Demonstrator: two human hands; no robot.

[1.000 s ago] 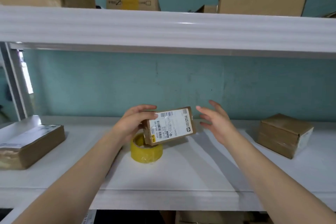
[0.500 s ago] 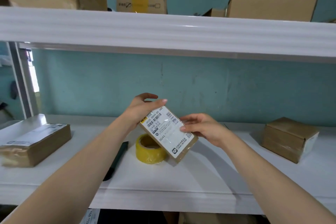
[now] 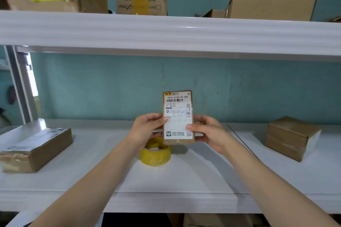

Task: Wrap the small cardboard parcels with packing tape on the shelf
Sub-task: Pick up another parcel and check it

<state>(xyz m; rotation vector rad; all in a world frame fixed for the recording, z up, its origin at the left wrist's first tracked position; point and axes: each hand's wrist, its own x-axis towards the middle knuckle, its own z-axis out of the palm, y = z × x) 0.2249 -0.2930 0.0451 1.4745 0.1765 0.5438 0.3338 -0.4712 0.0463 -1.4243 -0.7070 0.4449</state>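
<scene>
A small flat cardboard parcel (image 3: 178, 116) with a white shipping label stands upright in the air above the white shelf (image 3: 166, 180), label facing me. My left hand (image 3: 147, 127) grips its left edge and my right hand (image 3: 206, 131) grips its right edge, thumbs on the label. A yellow roll of packing tape (image 3: 155, 153) lies flat on the shelf just below the parcel, partly hidden by my left wrist.
A long brown parcel (image 3: 35, 149) lies at the shelf's left end and a boxy brown parcel (image 3: 291, 136) at the right. The upper shelf (image 3: 166, 31) overhangs close above, loaded with cardboard boxes (image 3: 142, 2). More boxes show below the shelf.
The parcel has been turned from tilted to upright with the label facing me. My right hand, open and apart a second ago, now grips its right edge. The view shifted slightly.
</scene>
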